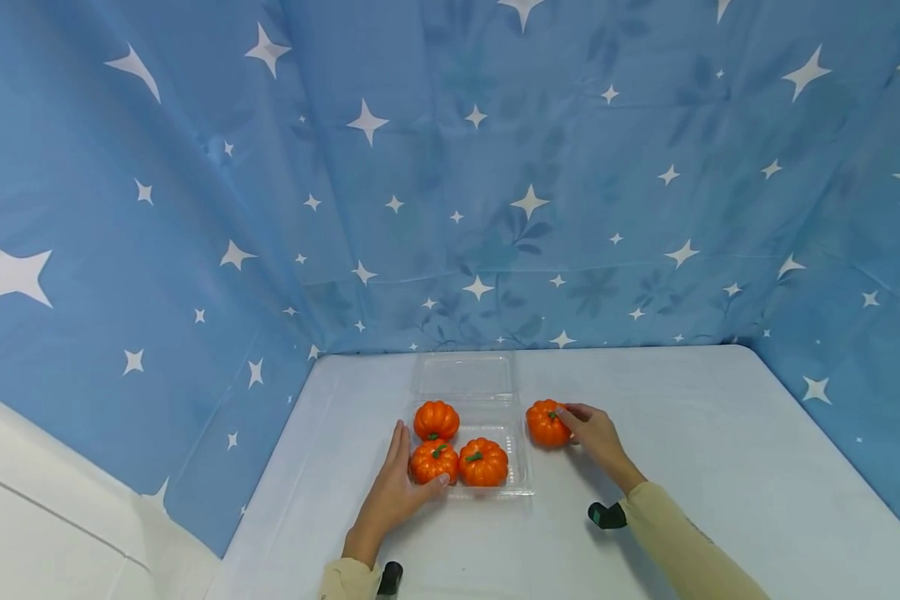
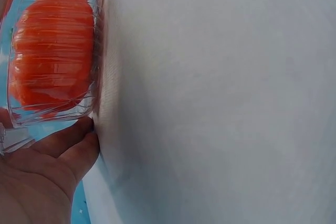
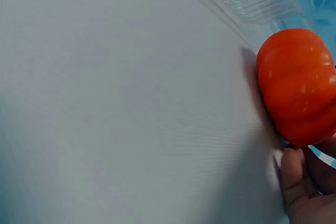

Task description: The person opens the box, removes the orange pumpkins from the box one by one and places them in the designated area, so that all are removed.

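Observation:
A clear plastic clamshell box (image 1: 521,475) lies on the table with its lid (image 1: 462,375) folded back, away from me. Three small orange pumpkins with green stems sit inside: a back-left pumpkin (image 1: 437,420), a front-left pumpkin (image 1: 433,462) and a front-right pumpkin (image 1: 483,462). My left hand (image 1: 399,492) rests along the box's left side, fingers straight, with the thumb by its front edge. Right of the box, my right hand (image 1: 594,435) holds another pumpkin (image 1: 546,423) between thumb and fingers. In the right wrist view this pumpkin (image 3: 296,85) appears low against the table.
A white-covered table (image 1: 682,433) carries everything. Blue curtains (image 1: 532,167) with white stars stand behind it and along both sides. Dark wrist devices show near both sleeves, one of them the right wrist device (image 1: 607,515).

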A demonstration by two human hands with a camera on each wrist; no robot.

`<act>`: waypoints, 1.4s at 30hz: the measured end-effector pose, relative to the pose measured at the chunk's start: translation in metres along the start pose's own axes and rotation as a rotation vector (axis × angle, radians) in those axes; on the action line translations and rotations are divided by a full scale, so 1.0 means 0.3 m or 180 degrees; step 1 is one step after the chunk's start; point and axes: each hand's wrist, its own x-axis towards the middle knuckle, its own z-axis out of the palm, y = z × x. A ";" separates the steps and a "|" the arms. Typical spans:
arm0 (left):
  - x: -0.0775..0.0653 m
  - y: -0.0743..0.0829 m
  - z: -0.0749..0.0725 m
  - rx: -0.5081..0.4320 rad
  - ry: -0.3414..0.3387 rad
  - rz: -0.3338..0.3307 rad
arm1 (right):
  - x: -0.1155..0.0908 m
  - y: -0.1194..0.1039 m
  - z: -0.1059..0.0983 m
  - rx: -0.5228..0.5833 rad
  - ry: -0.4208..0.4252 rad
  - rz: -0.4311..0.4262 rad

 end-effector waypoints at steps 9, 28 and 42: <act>-0.002 0.005 -0.001 -0.0026 0.0010 0.0019 | -0.011 0.016 0.018 -0.0058 0.0091 -0.0062; -0.006 0.006 0.001 -0.0047 0.0004 -0.0008 | -0.063 -0.188 0.002 0.0064 0.0057 -0.0964; -0.006 0.000 0.001 -0.0004 0.0014 0.0013 | -0.159 -0.254 0.166 -0.0063 -0.0522 -0.1118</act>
